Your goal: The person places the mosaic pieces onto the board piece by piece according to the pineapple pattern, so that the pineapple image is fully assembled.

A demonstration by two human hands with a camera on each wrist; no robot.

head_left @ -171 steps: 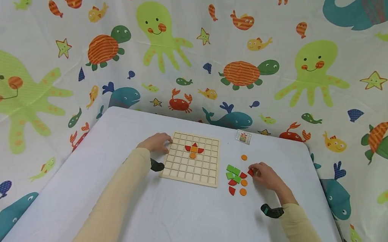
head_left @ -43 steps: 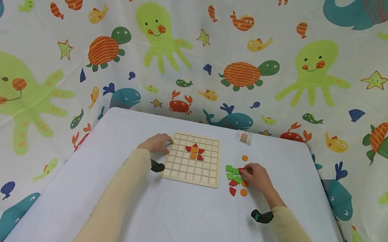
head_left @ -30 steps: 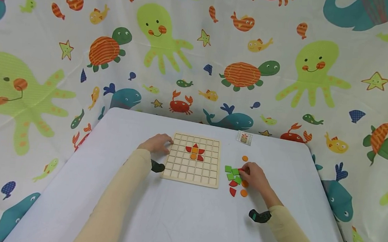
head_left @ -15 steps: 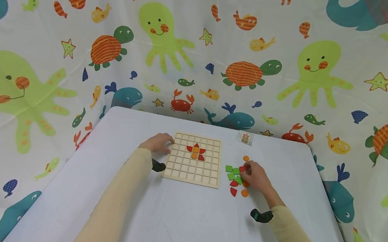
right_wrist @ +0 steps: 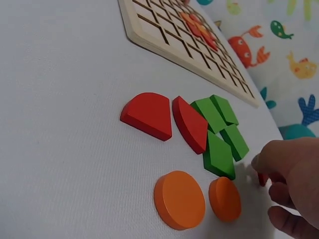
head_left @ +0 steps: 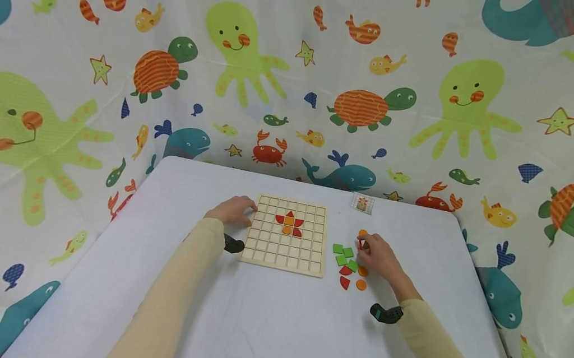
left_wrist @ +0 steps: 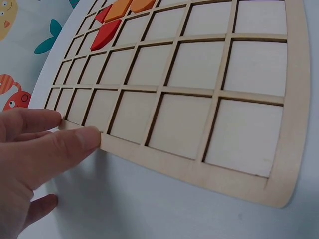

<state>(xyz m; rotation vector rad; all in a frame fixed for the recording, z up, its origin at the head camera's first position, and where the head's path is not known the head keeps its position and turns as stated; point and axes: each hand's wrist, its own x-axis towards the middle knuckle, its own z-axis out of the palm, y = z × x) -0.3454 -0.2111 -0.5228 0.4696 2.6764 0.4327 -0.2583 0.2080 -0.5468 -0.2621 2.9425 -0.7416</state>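
Note:
The left hand (head_left: 232,210) rests at the left edge of the wooden grid board (head_left: 281,257); in the left wrist view its thumb and fingers touch the rim. Near the board's upper middle lie an orange square (head_left: 289,221), an orange disc (head_left: 287,230) and several red pieces (head_left: 297,232). Right of the board, the right hand (head_left: 380,257) pinches a red piece (right_wrist: 262,179), mostly hidden by the fingers. Beside that hand are several green pieces (head_left: 341,260), two red quarter pieces (right_wrist: 149,115) and orange discs (right_wrist: 179,200).
A small pattern card (head_left: 362,203) lies near the table's back edge. One more orange disc (head_left: 362,233) sits just behind the right hand. A curtain printed with sea animals hangs behind the white table (head_left: 255,322).
A red quarter piece has appeared on the board at the lower right of the figure. The right hand has lifted another red piece away from the green ones. The left hand stays put.

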